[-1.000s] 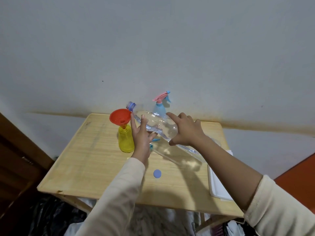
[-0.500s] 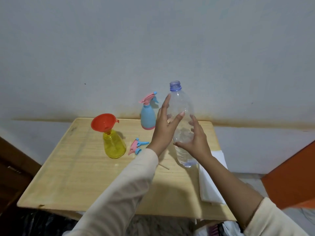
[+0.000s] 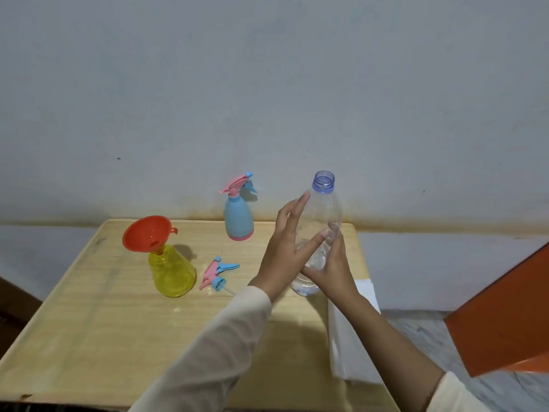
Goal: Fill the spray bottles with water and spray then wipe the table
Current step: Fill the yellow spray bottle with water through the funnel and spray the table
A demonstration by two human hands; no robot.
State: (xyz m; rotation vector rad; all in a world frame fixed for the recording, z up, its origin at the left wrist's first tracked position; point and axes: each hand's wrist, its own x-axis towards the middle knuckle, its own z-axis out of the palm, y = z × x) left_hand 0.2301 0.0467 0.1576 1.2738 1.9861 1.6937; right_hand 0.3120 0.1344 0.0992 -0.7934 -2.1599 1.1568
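Note:
A clear water bottle (image 3: 325,209) stands upright with its neck open near the table's back right, a little water left at its base. My left hand (image 3: 285,248) touches its left side with straight fingers. My right hand (image 3: 331,270) wraps round its lower part from the right. A yellow spray bottle (image 3: 172,272) without its head stands at the left with an orange funnel (image 3: 147,233) in its neck. Its pink and blue spray head (image 3: 217,273) lies beside it. A blue spray bottle (image 3: 239,218) with its head on stands at the back.
The wooden table (image 3: 89,322) stands against a grey wall. A folded white cloth (image 3: 353,337) lies along the table's right edge, partly under my right forearm. An orange surface (image 3: 505,316) juts in at the right, beyond the table.
The water bottle was tilted with its mouth by the funnel; it has swung upright and moved right, and its base is now down at the table. Both hands moved with it.

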